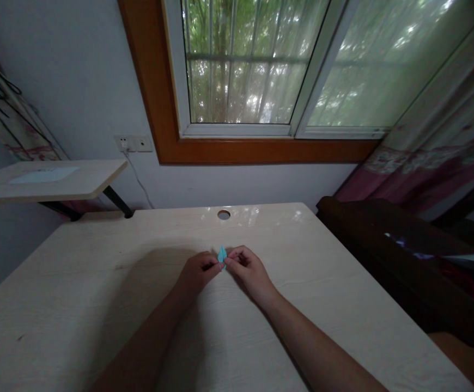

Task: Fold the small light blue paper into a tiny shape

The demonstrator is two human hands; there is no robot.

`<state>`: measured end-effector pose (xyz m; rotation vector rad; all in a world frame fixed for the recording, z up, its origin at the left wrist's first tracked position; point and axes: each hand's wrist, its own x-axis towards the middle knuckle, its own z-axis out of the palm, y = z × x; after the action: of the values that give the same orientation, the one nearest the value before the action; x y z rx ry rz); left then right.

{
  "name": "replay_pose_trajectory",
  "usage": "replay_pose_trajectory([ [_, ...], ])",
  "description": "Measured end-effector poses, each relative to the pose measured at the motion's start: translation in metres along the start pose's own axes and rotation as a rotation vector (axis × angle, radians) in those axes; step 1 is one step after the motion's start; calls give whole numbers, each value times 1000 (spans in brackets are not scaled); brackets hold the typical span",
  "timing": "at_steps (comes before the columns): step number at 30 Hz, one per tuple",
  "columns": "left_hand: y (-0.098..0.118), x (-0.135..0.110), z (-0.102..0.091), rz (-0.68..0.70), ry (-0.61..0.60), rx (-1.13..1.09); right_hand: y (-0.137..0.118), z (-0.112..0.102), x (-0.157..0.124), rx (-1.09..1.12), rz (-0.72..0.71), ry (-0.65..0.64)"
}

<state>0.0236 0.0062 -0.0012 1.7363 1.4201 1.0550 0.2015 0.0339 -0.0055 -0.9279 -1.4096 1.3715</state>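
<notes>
A small piece of folded turquoise paper (222,254), pointed at its top, is held upright between my two hands over the pale wooden table (139,337). My left hand (201,269) pinches its lower left side with thumb and fingers. From the other side, my right hand (248,268) grips its right edge between thumb and forefinger. The paper's lower part is partly hidden behind my fingertips.
A raised shelf (93,190) on black legs stands at the table's back left, with a white sheet (44,175) on it. A round cable hole (224,215) lies near the back edge. Dark furniture (376,261) borders the right side. A white cord (139,179) hangs from the wall socket.
</notes>
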Motion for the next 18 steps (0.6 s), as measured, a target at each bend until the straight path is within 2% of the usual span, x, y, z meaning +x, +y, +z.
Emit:
replay_pose_trajectory([
  [5, 1, -1, 1, 17, 8, -10, -1, 1, 1, 26, 7, 19],
  [10, -9, -1, 3, -37, 148, -255, -7, 2, 1, 44, 32, 36],
  [12, -12, -1, 4, -26, 164, -314, -10, 2, 1, 55, 55, 22],
  [18, -11, -4, 2, 108, 130, -185, -8, -2, 2, 82, 84, -37],
])
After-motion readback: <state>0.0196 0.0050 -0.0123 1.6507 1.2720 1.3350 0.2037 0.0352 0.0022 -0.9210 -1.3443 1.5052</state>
